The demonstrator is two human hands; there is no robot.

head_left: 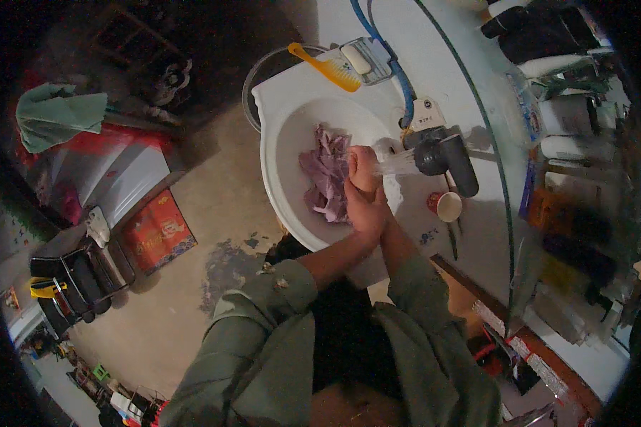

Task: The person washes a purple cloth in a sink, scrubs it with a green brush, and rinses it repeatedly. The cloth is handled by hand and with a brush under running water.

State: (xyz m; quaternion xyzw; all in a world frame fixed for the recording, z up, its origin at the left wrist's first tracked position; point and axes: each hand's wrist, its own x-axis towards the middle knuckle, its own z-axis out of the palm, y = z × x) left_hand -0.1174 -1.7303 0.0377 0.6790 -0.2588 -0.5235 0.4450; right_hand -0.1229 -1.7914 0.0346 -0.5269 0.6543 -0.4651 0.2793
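Over the white washbasin (281, 192), my two hands are pressed together under running water (399, 165) from a dark grey tap (445, 155). My left hand (365, 213) is closed around the wrist and lower part of my right hand (363, 169). The right one sits higher, its fingers curled in, and the stream strikes its side; whether anything is inside it is hidden. Just left of the hands, a crumpled mauve cloth (325, 174) lies wet in the bowl, touching or very near them.
On the basin's far rim lie a yellow comb (327, 67) and a soap bar (356, 59) in a dish, with a blue hose (404, 89) alongside. A paper cup (448, 206) stands right of the bowl. Bottles crowd the glass shelf (506, 185). A black chair (75, 281) is at left.
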